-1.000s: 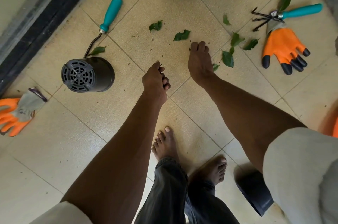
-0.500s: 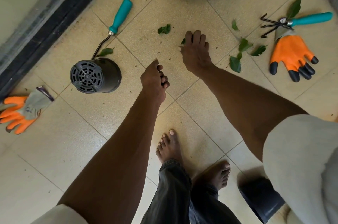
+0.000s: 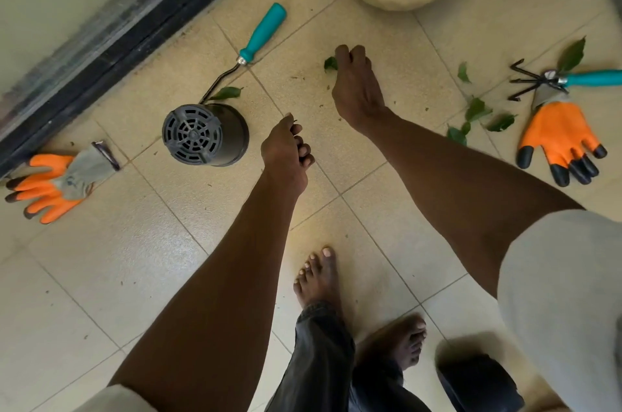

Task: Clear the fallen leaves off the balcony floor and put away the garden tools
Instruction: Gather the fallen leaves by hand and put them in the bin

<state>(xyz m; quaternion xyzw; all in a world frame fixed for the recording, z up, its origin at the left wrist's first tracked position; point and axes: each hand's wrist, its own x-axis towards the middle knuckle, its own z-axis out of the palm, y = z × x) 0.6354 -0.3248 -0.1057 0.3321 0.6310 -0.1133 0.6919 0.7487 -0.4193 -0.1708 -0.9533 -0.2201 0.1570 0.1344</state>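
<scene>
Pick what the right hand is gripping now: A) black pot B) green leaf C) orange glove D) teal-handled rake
B: the right hand has its fingers curled round a green leaf on the floor; the rake, glove and pot lie untouched.

teal tool handle (image 3: pixel 263 33), orange glove (image 3: pixel 558 135), green leaves (image 3: pixel 475 108)

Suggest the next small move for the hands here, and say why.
Probably lift the right hand with the leaf its fingers are closing on, then reach for the leaf beside the black pot. The left hand seems already curled.
</scene>
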